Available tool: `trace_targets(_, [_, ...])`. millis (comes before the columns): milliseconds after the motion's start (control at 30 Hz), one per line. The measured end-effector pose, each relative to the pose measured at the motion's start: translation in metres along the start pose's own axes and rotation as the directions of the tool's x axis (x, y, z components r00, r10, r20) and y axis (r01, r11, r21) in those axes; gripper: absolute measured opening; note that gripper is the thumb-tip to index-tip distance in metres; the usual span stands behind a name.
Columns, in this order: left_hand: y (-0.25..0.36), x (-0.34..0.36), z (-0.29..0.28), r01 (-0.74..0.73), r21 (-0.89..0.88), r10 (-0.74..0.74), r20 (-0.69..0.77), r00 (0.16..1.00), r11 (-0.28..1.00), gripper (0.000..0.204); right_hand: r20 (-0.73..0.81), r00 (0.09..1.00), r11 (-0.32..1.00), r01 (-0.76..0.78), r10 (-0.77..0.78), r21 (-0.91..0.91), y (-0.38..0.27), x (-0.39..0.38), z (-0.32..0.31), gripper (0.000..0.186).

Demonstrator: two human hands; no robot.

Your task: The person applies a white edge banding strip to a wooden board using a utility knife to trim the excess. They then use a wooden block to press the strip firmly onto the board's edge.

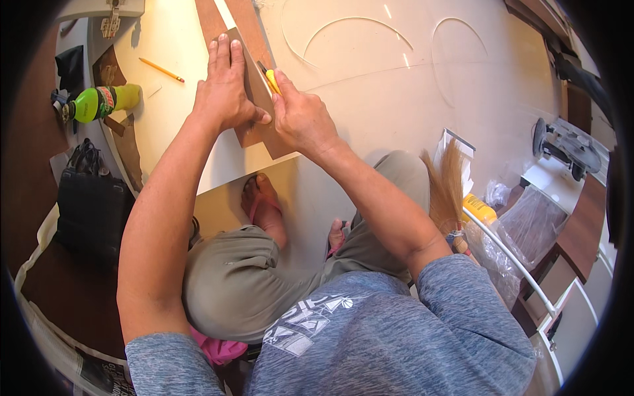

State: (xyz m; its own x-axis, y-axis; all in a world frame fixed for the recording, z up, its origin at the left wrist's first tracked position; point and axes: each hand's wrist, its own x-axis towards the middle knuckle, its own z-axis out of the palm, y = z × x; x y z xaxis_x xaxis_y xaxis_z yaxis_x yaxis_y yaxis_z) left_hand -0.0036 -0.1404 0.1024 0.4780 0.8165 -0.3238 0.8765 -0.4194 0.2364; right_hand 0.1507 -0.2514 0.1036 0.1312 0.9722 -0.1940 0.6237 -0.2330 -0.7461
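My left hand [221,92] lies with fingers spread, pressing on a narrow brown strip [248,135]. Beneath and beside this are a longer reddish-brown strip [254,33] and a pale board [172,39]. My right hand [304,119] grips a yellow-handled utility knife [271,78], its dark end along the brown strip's right edge; the blade's tip is too small to make out. A yellow pencil [161,68] lies on the board left of my hands.
A green bottle [105,103] lies at left above a black bag [92,218]. Thin curved strips [350,23] lie on the floor [389,105]. At right are a straw broom [446,178], power tool [564,148], plastic wrap [528,224] and panels [581,231]. My feet [261,208] are below my hands.
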Motion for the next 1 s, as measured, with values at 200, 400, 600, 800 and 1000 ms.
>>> trace_targets(200, [-0.002, 0.0, 0.0, 0.01, 0.01, -0.009, -0.012, 1.0, 1.0, 0.16, 0.099, 0.994, 0.998, -0.038, 0.044, -0.059, -0.011, 0.005, 0.002, 0.056])
trace_targets(400, [-0.001, 0.001, 0.002, 0.015, 0.024, -0.015, -0.02, 1.0, 1.0, 0.155, 0.131, 0.987, 0.992, -0.077, 0.09, -0.103, -0.023, 0.006, 0.0, 0.058])
trace_targets(600, [-0.006, 0.001, 0.007, 0.0, -0.006, 0.0, -0.06, 0.998, 1.0, 0.153, 0.217, 0.969, 0.984, -0.086, 0.12, -0.159, -0.033, 0.008, -0.006, 0.063])
trace_targets(800, [0.002, -0.001, -0.002, 0.035, 0.052, -0.035, 0.007, 0.999, 0.998, 0.156, 0.242, 0.962, 0.981, -0.086, 0.128, -0.176, -0.03, -0.001, -0.01, 0.065])
trace_targets(1000, [0.009, -0.002, -0.009, 0.065, 0.1, -0.07, 0.054, 0.996, 0.993, 0.162, 0.159, 0.984, 0.98, -0.045, 0.077, -0.195, -0.015, -0.033, -0.005, 0.054])
